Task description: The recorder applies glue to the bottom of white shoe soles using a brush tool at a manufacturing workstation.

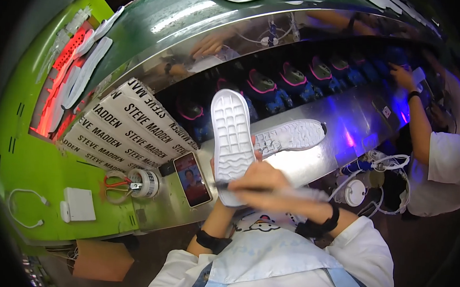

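Observation:
My left hand (pixel 222 212) grips a white shoe sole (pixel 231 135) from behind, and the sole hides most of that hand. A few fingertips show at its right edge. The sole stands almost upright, its grid-and-wave patterned face toward me. My right hand (pixel 263 183) is closed round a slim brush (pixel 243 187), smeared by motion. The brush's dark end lies over the sole's lower part; whether it touches cannot be made out. Behind and to the right, a second white sole (pixel 293 136) lies on the metal ledge, textured side up.
Beyond the ledge, a dark channel carries several pink-edged shoe uppers (pixel 263 81). To the left are a printed white box (pixel 131 124), phone (pixel 192 179), tape roll (pixel 146 183), red-handled scissors (pixel 116 185) and white charger (pixel 79 204). A co-worker's arm (pixel 420 123) reaches in at right, near a lidded cup (pixel 354 193).

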A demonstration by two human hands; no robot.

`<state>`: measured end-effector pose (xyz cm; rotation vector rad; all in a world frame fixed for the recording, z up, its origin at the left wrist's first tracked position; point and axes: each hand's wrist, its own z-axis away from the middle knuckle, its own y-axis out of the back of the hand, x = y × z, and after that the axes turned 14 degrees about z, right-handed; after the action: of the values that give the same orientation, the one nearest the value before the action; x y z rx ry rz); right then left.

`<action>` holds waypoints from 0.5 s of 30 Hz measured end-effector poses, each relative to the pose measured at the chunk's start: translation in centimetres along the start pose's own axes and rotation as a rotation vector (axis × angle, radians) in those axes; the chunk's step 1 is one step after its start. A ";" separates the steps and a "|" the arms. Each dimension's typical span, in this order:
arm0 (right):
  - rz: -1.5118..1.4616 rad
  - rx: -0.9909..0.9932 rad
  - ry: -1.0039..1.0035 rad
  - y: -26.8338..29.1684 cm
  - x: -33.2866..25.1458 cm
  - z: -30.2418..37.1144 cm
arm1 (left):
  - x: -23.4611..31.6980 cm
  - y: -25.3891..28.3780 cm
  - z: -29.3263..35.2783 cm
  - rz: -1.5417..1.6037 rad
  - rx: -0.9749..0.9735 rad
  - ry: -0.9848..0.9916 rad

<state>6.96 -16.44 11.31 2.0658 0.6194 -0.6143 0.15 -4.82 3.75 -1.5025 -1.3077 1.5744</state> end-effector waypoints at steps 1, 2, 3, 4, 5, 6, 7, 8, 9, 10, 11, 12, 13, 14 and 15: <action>0.045 0.147 -0.090 1.0 0.7 -0.8 | -0.3 -0.9 0.0 -0.130 0.094 -0.129; 0.090 0.293 -0.180 1.5 0.9 -1.1 | -0.6 -1.5 0.1 -0.261 0.189 -0.257; 0.167 0.172 -0.075 1.7 0.6 -0.9 | -0.3 -1.4 -0.4 -0.393 0.064 -0.167; 0.050 -0.046 -0.051 1.5 0.1 0.0 | 0.1 -1.0 -1.3 -0.235 -0.101 0.016; -0.108 -0.089 -0.052 1.2 -0.3 0.6 | 0.5 -0.9 -1.8 -0.166 -0.031 0.055; -0.269 -0.129 -0.054 1.1 -0.4 0.9 | 0.8 -1.1 -2.2 -0.101 0.045 0.094; -0.452 -0.188 -0.306 2.0 -0.7 0.3 | 2.0 -1.6 -2.0 -0.241 0.075 0.144; -0.630 -0.248 -0.562 3.0 -0.7 -0.4 | 2.9 -2.1 -2.2 -0.382 0.106 0.195; -0.502 -0.172 -0.473 2.6 0.1 -0.7 | 2.0 -2.6 -2.9 -0.380 0.126 0.039; -0.374 -0.096 -0.383 2.1 0.7 -0.8 | 2.2 -3.6 -3.3 -0.394 0.074 0.208; -0.444 -0.220 -0.438 2.2 0.2 -0.2 | 2.2 -3.7 -3.2 -0.439 0.082 0.205; -0.515 -0.348 -0.485 2.4 -0.2 0.1 | 2.2 -4.1 -3.1 -0.488 0.086 0.195; -0.648 -0.344 -0.573 3.0 0.4 -0.1 | 1.7 -4.3 -3.1 -0.466 0.057 0.173; -0.780 -0.338 -0.661 3.5 1.0 -0.5 | 1.8 -4.9 -3.5 -0.468 0.055 0.170; -0.683 -0.179 -0.608 3.4 0.6 -0.7 | 1.8 -5.6 -4.1 -0.500 0.062 0.253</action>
<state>9.68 -17.46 13.32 1.3579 0.9622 -1.4464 2.58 -0.26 8.68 -1.1716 -1.3404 1.0595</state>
